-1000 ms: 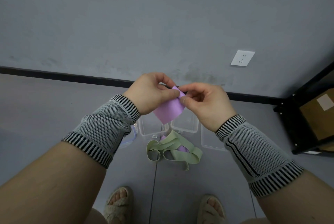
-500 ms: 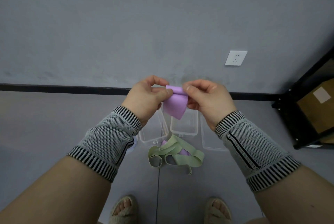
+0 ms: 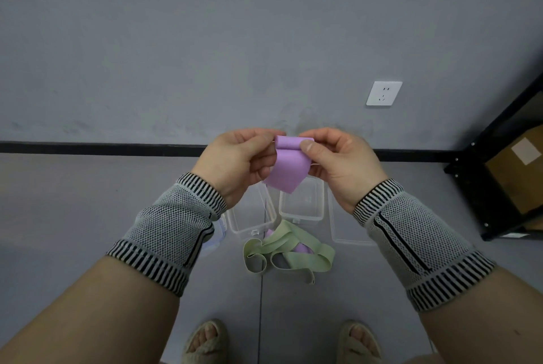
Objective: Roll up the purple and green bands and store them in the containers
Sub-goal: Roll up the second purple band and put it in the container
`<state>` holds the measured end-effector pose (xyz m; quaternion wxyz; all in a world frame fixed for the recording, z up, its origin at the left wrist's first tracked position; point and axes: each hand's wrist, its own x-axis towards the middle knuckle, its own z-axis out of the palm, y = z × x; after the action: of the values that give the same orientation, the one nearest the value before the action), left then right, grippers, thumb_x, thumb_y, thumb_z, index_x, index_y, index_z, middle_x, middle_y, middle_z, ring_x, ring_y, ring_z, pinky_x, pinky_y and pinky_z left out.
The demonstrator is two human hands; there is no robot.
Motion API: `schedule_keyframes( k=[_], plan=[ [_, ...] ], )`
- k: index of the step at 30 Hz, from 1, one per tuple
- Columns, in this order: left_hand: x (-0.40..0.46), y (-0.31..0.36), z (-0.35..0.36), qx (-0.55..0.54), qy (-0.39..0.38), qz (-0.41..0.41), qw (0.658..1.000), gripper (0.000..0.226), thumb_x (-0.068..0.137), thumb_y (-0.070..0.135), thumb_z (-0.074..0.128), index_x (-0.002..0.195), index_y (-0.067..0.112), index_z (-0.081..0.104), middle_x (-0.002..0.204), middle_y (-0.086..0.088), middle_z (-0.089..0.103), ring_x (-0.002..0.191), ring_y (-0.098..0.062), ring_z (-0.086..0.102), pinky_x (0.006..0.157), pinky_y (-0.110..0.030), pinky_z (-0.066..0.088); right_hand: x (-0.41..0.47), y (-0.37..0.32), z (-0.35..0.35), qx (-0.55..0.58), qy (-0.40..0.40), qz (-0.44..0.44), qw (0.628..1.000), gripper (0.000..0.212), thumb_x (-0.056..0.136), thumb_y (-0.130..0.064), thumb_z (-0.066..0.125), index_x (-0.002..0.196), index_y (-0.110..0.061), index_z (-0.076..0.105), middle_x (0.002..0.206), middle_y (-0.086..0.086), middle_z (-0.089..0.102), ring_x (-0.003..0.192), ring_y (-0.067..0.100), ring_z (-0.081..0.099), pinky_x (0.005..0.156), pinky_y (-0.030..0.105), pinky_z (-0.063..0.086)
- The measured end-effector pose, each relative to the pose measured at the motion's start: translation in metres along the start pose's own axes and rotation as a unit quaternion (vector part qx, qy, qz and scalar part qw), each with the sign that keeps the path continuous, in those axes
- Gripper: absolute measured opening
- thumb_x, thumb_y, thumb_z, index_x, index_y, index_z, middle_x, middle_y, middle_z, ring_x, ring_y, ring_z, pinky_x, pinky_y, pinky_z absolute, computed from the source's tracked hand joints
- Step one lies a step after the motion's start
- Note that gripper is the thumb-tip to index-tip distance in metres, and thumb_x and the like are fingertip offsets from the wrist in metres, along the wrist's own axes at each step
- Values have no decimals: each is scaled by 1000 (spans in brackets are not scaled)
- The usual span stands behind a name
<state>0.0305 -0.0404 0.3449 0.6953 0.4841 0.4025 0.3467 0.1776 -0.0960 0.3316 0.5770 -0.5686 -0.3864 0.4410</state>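
A purple band (image 3: 289,168) hangs in the air between my hands, its top edge rolled into a small tube. My left hand (image 3: 238,161) pinches the roll's left end and my right hand (image 3: 338,159) pinches its right end. Below on the floor lie tangled green bands (image 3: 289,252) with another purple band (image 3: 302,248) partly hidden under them. Behind them stand two clear plastic containers, one on the left (image 3: 249,224) and one in the middle (image 3: 302,206), both partly hidden by my hands.
A clear lid (image 3: 348,234) lies flat right of the containers, another lid (image 3: 216,235) peeks out under my left wrist. A black shelf (image 3: 482,175) with a cardboard box (image 3: 517,169) stands at the right. A wall socket (image 3: 383,93) is on the grey wall. My sandalled feet (image 3: 205,340) are below.
The band's top edge has been rolled over into a tube and the hanging part has grown shorter. Both hands have shifted slightly as the view tilted.
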Motion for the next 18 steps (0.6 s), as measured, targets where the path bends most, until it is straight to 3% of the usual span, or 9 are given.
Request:
schedule_keyframes(
  k=[6,15,18],
  plan=[
    [-2,1,0,60,12,22,998,18,92,4,53,85,11,68,71,-2,68,56,-6,59,51,-16,41,0,2,1,-21,-10,-10,1000,12,89,-5,59,87,-15,64,80,5,66,69,9,64,68,28,53],
    [0,-1,0,74,37,49,995,19,91,4,55,80,12,68,75,-11,59,59,-12,48,51,-19,38,-2,-1,0,14,-31,10,999,10,90,-4,57,86,-10,63,78,7,67,73,18,64,76,39,54],
    [0,-1,2,63,30,32,997,17,93,6,53,85,11,67,70,-5,62,56,-9,52,52,-19,37,-1,-1,-1,-33,-7,-15,999,12,89,-5,60,83,-15,63,75,5,67,72,17,64,76,43,55]
  ],
)
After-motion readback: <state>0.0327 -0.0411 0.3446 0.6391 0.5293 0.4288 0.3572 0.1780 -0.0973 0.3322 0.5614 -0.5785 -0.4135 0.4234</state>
